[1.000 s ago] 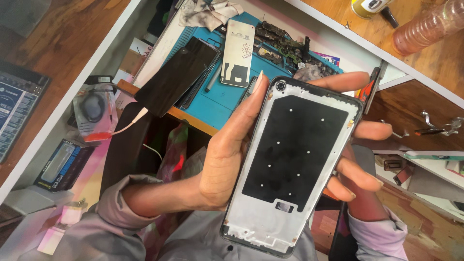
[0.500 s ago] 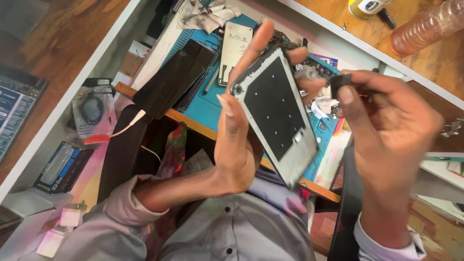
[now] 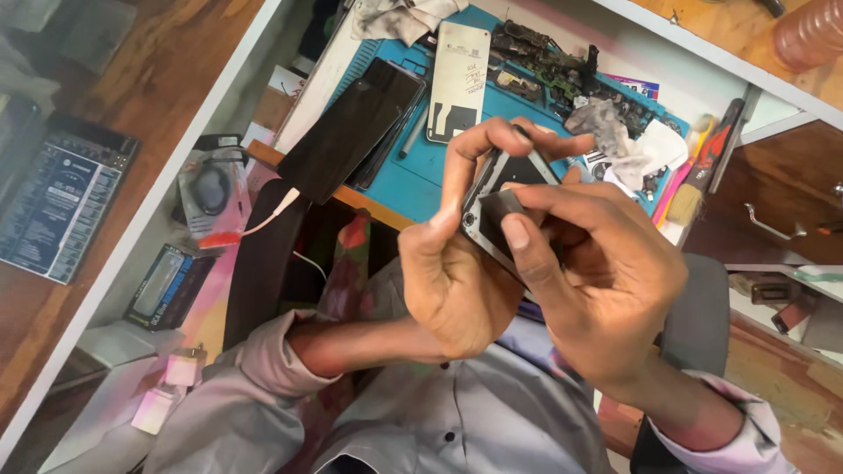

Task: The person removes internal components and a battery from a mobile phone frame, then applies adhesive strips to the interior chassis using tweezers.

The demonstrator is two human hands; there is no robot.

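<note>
My left hand point(image 3: 457, 290) keeps its grip around the silver phone frame with the black inner panel point(image 3: 492, 197), now tilted edge-on above my lap; my right hand point(image 3: 606, 290) has come over, pinching a small dark pad point(image 3: 502, 204) against it.

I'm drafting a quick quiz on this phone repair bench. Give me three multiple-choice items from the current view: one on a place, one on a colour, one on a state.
1. Where does the black phone lie?
A. on the mat's left edge
B. in a drawer
C. on the floor

2. What colour is the work mat?
A. red
B. blue
C. yellow

3. How is the phone frame held?
A. flat on the mat
B. in the left hand, right hand at it
C. by the right hand alone

Key: 1 A, it overlaps the mat's left side. 2 B, bare patches show blue. 3 B, the left hand grips it while the right hand pinches a small dark piece against it.
</note>
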